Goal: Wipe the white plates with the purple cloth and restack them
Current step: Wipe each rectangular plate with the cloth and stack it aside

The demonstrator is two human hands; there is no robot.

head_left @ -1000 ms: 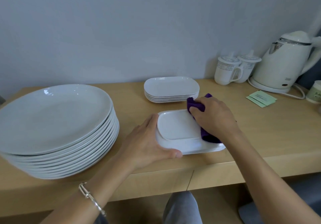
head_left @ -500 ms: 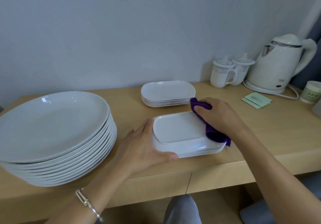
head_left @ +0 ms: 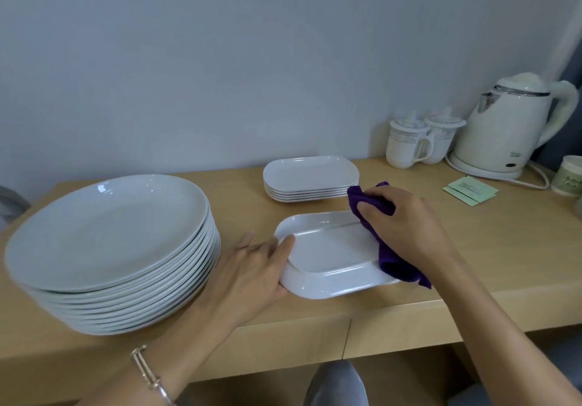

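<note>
Head view shows the white plate (head_left: pixel 333 248), seemingly upturned, near the worktop's (head_left: pixel 491 248) front edge, the left hand (head_left: pixel 252 267) pinching its left rim to steady it while the right hand (head_left: pixel 406 226), fingers bunched round the purple cloth (head_left: pixel 395 265), presses it on the right end to wipe.

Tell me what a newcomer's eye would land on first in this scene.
The tall stack of round white plates at the left dominates. At the centre, the left hand holds a rectangular white plate by its edge while the right hand grips a purple cloth against it. A white electric kettle stands at the far right.
</note>
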